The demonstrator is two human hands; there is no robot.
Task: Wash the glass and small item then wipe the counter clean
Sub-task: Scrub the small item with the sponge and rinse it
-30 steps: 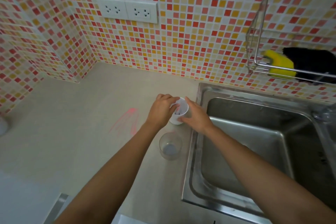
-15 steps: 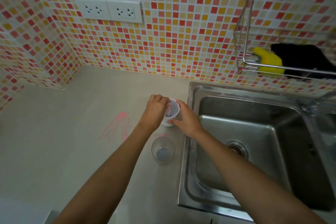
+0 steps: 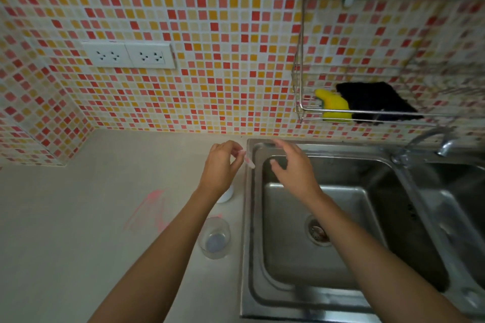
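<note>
A person stands at a kitchen counter beside a steel sink, both bare arms reaching forward. The left hand is raised over the edge where counter meets sink, its fingers curled together and pinching a small item, a thin pale sliver too blurred to identify, which points down toward the sink's rim. The right hand hovers above the back of the basin, fingers spread apart and holding nothing.

A clear glass stands upright on the counter just beside the sink's left rim, under the left forearm. A white cup sits farther back on the counter, partly hidden by the left wrist. To the left of the glass, a pink smear streaks the counter surface.

On the red, orange and yellow mosaic tile wall, a wire rack hangs above the sink holding a yellow sponge and, touching it on the right, a black pad. A double white socket is fixed to the wall at left. A metal tap rises at the sink's far right corner.
</note>
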